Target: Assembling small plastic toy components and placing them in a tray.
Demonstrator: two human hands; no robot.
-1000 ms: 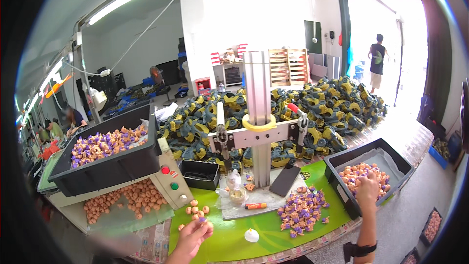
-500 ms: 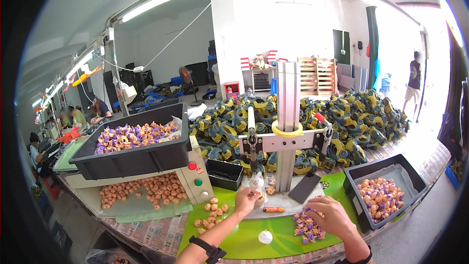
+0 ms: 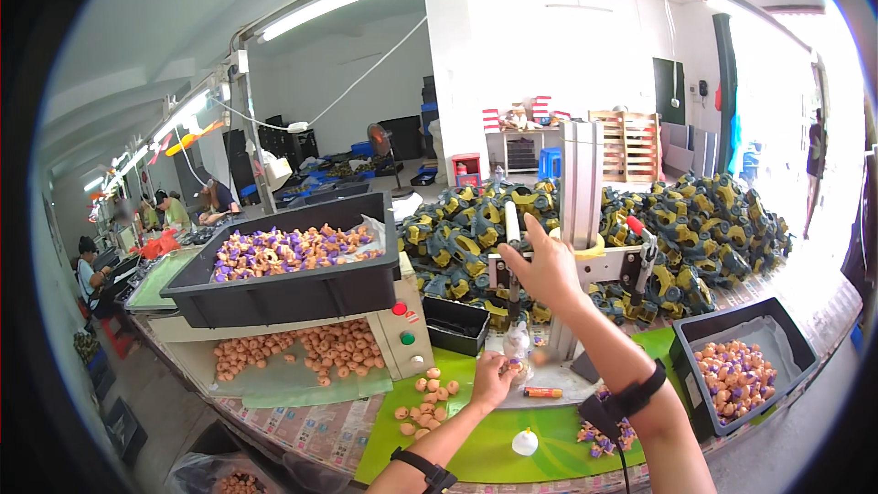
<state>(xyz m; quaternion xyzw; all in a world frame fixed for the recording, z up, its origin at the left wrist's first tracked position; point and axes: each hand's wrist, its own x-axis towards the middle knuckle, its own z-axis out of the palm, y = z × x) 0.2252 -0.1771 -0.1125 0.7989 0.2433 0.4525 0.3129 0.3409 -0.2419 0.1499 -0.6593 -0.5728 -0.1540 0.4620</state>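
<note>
My left hand (image 3: pixel 494 379) is closed, fingers pinched against the foot of a clear-wrapped fixture (image 3: pixel 517 342) on the press stand; what it pinches is hidden. Raised above it, my right hand (image 3: pixel 549 273) has thumb and forefinger spread and holds nothing. It is beside the white handle (image 3: pixel 512 221) of a toggle clamp; I cannot tell whether they touch. Several round peach-coloured parts (image 3: pixel 426 408) lie left of my left hand. My right forearm passes over small purple-and-peach parts (image 3: pixel 599 445). An orange tube (image 3: pixel 543 392) and a small white bottle (image 3: pixel 525 442) lie nearer me.
A black bin (image 3: pixel 274 297) of purple-and-peach pieces tops a box machine (image 3: pixel 402 375) on the left. Another black bin (image 3: pixel 745 410) stands right. Behind the metal post (image 3: pixel 580 183) rises a heap of yellow-and-grey toy vehicle bodies (image 3: pixel 713 224). A second clamp has a red handle (image 3: pixel 637 227).
My right hand has risen from the purple-and-peach pile to beside the white clamp handle, its fingers spreading. My left hand stays at the fixture. The whole view has shifted, moving things rightward.
</note>
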